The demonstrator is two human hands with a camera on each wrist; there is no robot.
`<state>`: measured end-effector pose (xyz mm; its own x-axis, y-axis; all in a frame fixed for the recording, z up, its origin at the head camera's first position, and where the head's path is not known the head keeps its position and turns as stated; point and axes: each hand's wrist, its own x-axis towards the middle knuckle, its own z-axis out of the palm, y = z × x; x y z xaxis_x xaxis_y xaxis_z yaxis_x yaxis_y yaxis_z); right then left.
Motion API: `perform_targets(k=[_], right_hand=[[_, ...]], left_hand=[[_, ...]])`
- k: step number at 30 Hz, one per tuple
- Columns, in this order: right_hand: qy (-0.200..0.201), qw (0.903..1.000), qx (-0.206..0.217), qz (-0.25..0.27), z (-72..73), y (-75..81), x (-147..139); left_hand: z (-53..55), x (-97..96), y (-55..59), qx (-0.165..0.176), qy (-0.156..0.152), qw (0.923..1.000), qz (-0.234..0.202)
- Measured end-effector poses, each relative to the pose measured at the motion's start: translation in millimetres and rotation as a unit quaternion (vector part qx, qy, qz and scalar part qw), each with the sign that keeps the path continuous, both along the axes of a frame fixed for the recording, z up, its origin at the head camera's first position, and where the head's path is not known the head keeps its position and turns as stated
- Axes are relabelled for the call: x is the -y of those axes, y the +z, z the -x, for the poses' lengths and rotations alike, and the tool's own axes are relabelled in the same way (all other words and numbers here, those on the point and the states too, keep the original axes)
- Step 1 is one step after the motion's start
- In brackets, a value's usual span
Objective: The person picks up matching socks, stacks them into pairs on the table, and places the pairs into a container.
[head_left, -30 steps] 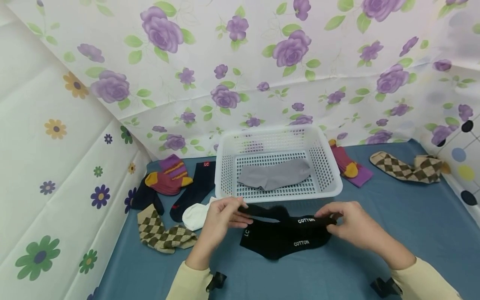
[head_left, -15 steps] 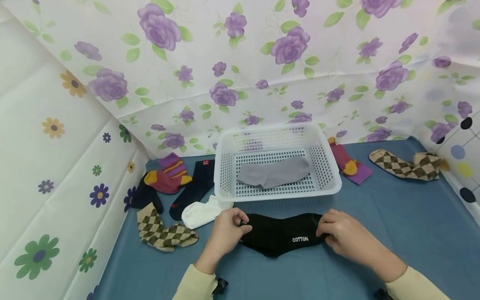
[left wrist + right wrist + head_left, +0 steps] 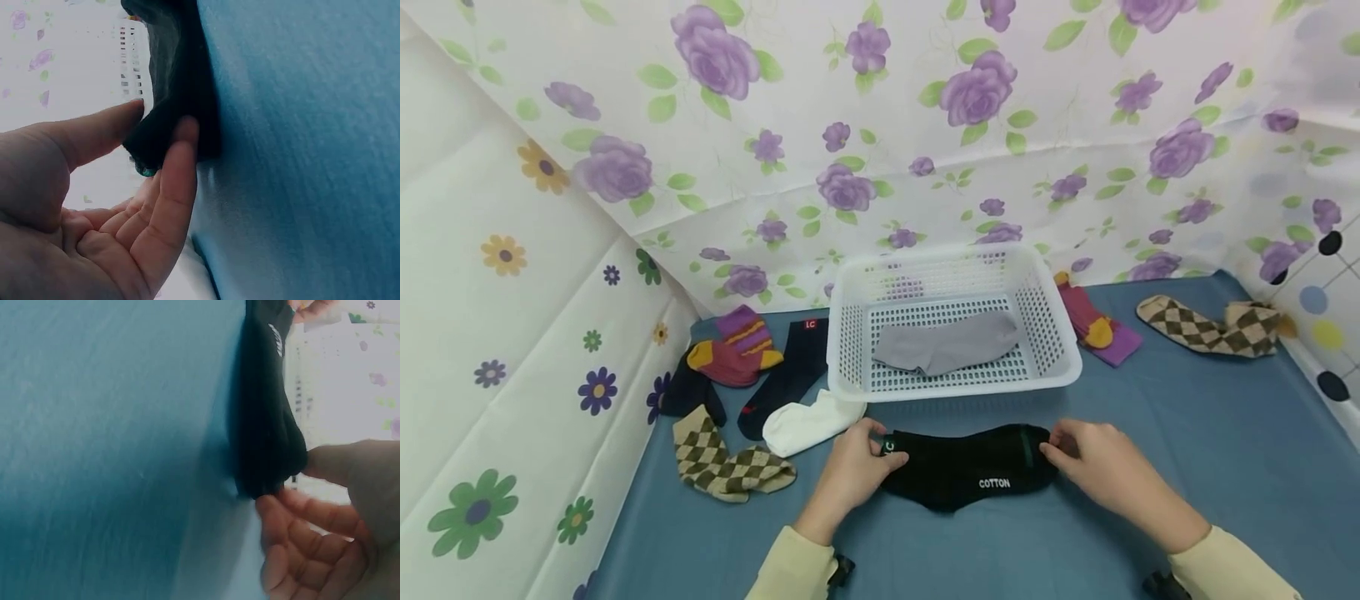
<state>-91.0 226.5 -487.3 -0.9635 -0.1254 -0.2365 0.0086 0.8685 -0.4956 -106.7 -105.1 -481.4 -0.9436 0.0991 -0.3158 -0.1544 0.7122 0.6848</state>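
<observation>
A pair of black socks (image 3: 958, 467) lies stacked on the blue cloth in front of the basket, "COTTON" lettering facing up. At the cuff end, marked "LC", my left hand (image 3: 853, 462) pinches the fabric between thumb and fingers. The left wrist view has the dark cuff (image 3: 172, 119) between the thumb and a fingertip. My right hand (image 3: 1097, 458) holds the toe end at the other side. In the right wrist view its thumb meets the rounded toe (image 3: 272, 462) and the fingers are at the underside.
A white plastic basket (image 3: 955, 395) with a grey sock (image 3: 947, 343) inside stands behind. On the left lie a white sock (image 3: 808, 423), a checkered sock (image 3: 730, 467), navy socks (image 3: 786, 375) and a striped sock (image 3: 741, 354). Another striped sock (image 3: 1093, 325) and checkered sock (image 3: 1213, 327) lie right.
The upper black sock, raised and folded open a second ago, has come down flat onto the lower one. Both hands have lowered; the right hand has shifted slightly toward the toe end.
</observation>
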Motion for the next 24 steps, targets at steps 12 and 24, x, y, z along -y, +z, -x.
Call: perform_targets(k=[12, 24], right_hand=[[-0.048, 0.9943, 0.047, 0.083, 0.4, -1.0, 1], [-0.07, 0.9932, 0.019, 0.091, 6.2, 9.7, -1]], left_hand=[[-0.2, -1.4, -2.2, -0.002, 0.012, 0.9996, 0.025], [1.9, -1.8, 0.0, -0.018, 0.006, 0.9998, 0.003]])
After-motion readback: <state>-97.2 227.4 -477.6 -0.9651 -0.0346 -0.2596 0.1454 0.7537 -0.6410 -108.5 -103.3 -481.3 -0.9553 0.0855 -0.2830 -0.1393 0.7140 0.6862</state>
